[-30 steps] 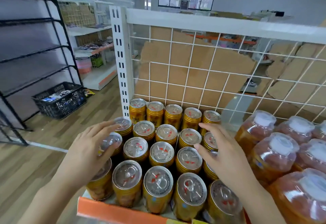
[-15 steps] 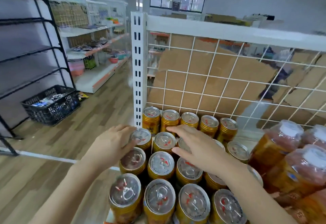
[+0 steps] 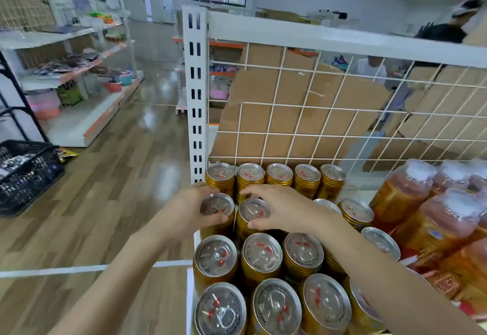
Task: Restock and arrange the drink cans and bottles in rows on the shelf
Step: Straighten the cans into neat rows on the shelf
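Several gold cans with silver lids stand in rows on the white shelf (image 3: 361,184). My left hand (image 3: 184,210) grips the leftmost can of the second row (image 3: 217,204), fingers and thumb curled round its rim. My right hand (image 3: 284,208) grips the can beside it (image 3: 254,209) in the same row, fingers arched over the lid. A back row of cans (image 3: 279,174) stands against the wire grid. Orange-brown plastic bottles (image 3: 405,195) with clear caps crowd the shelf's right side.
A white slotted upright (image 3: 195,92) and a wire grid back panel (image 3: 342,113) with cardboard behind bound the shelf. To the left lie wooden floor, a black basket (image 3: 23,174) and other shelving (image 3: 73,71). A person (image 3: 371,67) is behind the grid.
The view has swung left and lifted. Both hands moved from the block's sides toward the back left. Each now grips one second-row can.
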Demonstrator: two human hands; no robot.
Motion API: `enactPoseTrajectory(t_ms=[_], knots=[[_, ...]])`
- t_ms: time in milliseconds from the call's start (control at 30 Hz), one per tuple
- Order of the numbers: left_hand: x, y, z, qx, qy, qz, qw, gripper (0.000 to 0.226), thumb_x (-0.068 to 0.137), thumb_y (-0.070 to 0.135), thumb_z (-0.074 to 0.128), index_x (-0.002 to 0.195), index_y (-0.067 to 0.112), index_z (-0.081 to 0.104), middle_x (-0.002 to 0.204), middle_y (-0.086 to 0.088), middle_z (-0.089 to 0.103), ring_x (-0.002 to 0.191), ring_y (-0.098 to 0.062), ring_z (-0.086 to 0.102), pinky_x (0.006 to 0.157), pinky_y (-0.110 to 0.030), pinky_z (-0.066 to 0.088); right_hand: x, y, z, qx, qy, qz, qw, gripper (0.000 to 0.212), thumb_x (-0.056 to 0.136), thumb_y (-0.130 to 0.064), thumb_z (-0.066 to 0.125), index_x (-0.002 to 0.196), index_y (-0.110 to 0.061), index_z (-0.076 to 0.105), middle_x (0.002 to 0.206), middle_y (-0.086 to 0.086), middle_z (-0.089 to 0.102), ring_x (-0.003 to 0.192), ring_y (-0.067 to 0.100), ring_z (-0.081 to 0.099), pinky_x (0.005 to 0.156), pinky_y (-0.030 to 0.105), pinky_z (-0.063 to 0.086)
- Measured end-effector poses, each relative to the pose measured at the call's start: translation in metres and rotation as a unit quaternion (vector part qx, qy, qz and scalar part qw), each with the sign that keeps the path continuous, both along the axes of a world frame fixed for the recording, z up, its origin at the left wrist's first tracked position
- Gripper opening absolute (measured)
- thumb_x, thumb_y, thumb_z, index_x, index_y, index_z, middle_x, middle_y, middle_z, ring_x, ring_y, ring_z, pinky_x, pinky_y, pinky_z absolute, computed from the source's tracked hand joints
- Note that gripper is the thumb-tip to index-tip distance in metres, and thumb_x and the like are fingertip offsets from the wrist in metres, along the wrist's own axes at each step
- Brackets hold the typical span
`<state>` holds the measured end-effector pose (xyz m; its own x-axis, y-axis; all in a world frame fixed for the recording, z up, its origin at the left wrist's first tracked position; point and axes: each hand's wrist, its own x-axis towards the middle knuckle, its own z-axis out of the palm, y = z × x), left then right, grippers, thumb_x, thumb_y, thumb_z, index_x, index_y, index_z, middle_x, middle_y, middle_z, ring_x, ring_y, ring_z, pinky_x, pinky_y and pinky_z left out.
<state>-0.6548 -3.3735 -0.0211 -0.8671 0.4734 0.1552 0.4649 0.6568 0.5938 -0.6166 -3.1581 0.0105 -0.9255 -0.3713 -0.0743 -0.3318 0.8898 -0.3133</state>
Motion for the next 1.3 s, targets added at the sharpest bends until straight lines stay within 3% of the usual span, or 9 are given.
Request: enactPoseTrajectory(t_ms=[167,300,400,533,700,767,933,1100,1300], knots=[[-0.012,0.006,-0.005,0.064,-0.008,0.02,0.998,0.052,0.07,0.035,0.079,0.117,0.02,0.061,0.101,0.008,0.053,0.086,-0.006,0.057,0.066,-0.007,0.041,-0.013,0.004,0.003,-0.047,-0.001,-0.037,0.998,0.07,0.08,-0.031,0.068,0.14,-0.03,0.032,0.139,-0.004,0.038,0.106,0.013,0.053,0.089,0.026,0.044],[-0.013,0.005,-0.012,0.179,-0.068,0.055,0.98,0.049,0.064,0.03,0.085,0.105,0.03,0.058,0.1,0.015,0.061,0.084,0.003,0.061,0.067,-0.005,0.046,-0.022,0.012,0.002,-0.051,-0.017,-0.033,0.998,0.07,0.081,-0.03,0.067,0.141,-0.029,0.032,0.138,-0.002,0.037,0.113,0.013,0.049,0.094,0.026,0.041],[-0.011,0.005,-0.017,0.219,-0.091,0.047,0.97,0.045,0.065,0.024,0.084,0.102,0.032,0.058,0.099,0.014,0.064,0.089,0.004,0.062,0.076,-0.008,0.048,-0.026,0.017,0.002,-0.063,-0.029,-0.02,0.997,0.069,0.079,-0.027,0.068,0.139,-0.031,0.034,0.134,-0.005,0.038,0.116,0.008,0.043,0.093,0.024,0.038],[-0.011,0.003,-0.018,0.203,-0.111,0.011,0.973,0.051,0.075,0.021,0.076,0.122,0.018,0.057,0.114,0.004,0.061,0.103,-0.005,0.058,0.085,-0.014,0.047,-0.029,0.025,0.001,-0.096,-0.047,0.004,0.994,0.066,0.077,-0.021,0.069,0.133,-0.036,0.038,0.126,-0.013,0.041,0.115,0.004,0.042,0.093,0.024,0.038],[-0.013,-0.002,-0.013,0.139,-0.14,-0.023,0.98,0.053,0.083,0.029,0.067,0.132,0.025,0.049,0.116,0.002,0.047,0.11,-0.007,0.051,0.088,-0.019,0.042,-0.028,0.033,-0.008,-0.154,-0.02,-0.005,0.988,0.059,0.074,-0.031,0.075,0.126,-0.036,0.047,0.122,-0.018,0.049,0.111,-0.001,0.045,0.095,0.026,0.04],[-0.012,0.003,-0.013,0.13,-0.125,-0.001,0.984,0.057,0.077,0.034,0.072,0.129,0.025,0.049,0.115,0.007,0.047,0.105,-0.006,0.052,0.085,-0.021,0.045,-0.026,0.031,-0.016,-0.177,0.005,-0.036,0.983,0.063,0.07,-0.039,0.078,0.125,-0.036,0.048,0.117,-0.018,0.048,0.108,0.001,0.045,0.092,0.027,0.042],[-0.007,0.014,-0.016,0.168,-0.084,0.075,0.979,0.055,0.064,0.034,0.083,0.107,0.018,0.053,0.104,0.007,0.059,0.093,-0.009,0.058,0.077,-0.029,0.051,-0.027,0.029,-0.024,-0.202,0.026,-0.056,0.978,0.064,0.064,-0.041,0.082,0.118,-0.043,0.047,0.109,-0.013,0.05,0.102,0.0,0.048,0.077,0.008,0.034],[-0.005,0.008,-0.016,0.206,-0.087,0.052,0.973,0.045,0.072,0.018,0.078,0.112,0.022,0.056,0.112,-0.003,0.053,0.099,-0.006,0.055,0.078,-0.013,0.048,-0.029,0.031,-0.025,-0.224,0.002,-0.042,0.974,0.066,0.064,-0.035,0.083,0.119,-0.044,0.047,0.11,-0.024,0.05,0.106,-0.005,0.049,0.082,0.013,0.039],[-0.005,0.009,-0.013,0.205,-0.108,0.017,0.973,0.049,0.081,0.007,0.069,0.126,0.014,0.052,0.118,-0.01,0.047,0.108,-0.013,0.053,0.083,-0.008,0.044,-0.029,0.033,-0.027,-0.234,0.007,-0.038,0.972,0.065,0.065,-0.032,0.083,0.12,-0.041,0.049,0.113,-0.023,0.054,0.109,-0.004,0.049,0.088,0.019,0.039]])
